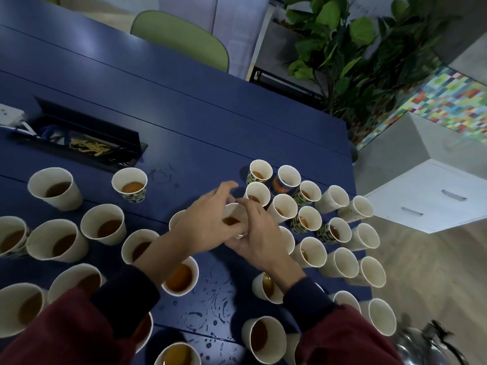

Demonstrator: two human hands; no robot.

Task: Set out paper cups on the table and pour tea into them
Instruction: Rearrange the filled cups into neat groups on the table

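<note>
Both my hands wrap around one white paper cup [235, 214] holding brown tea, at the middle of the blue table [200, 127]. My left hand [203, 222] grips its left side and my right hand [257, 233] grips its right side. Several other paper cups stand all around, most with tea in them: a plain one [55, 188] at the far left, a patterned one [130, 184] behind my left hand, a tight cluster [308, 222] to the right. A metal kettle [427, 346] shows at the bottom right corner.
An open cable box [79, 138] is sunk into the table at the back left. Wet rings and drops [210, 299] mark the table between my forearms. A green chair [184, 40], a leafy plant [355, 48] and a white drawer cabinet [432, 198] stand beyond the table.
</note>
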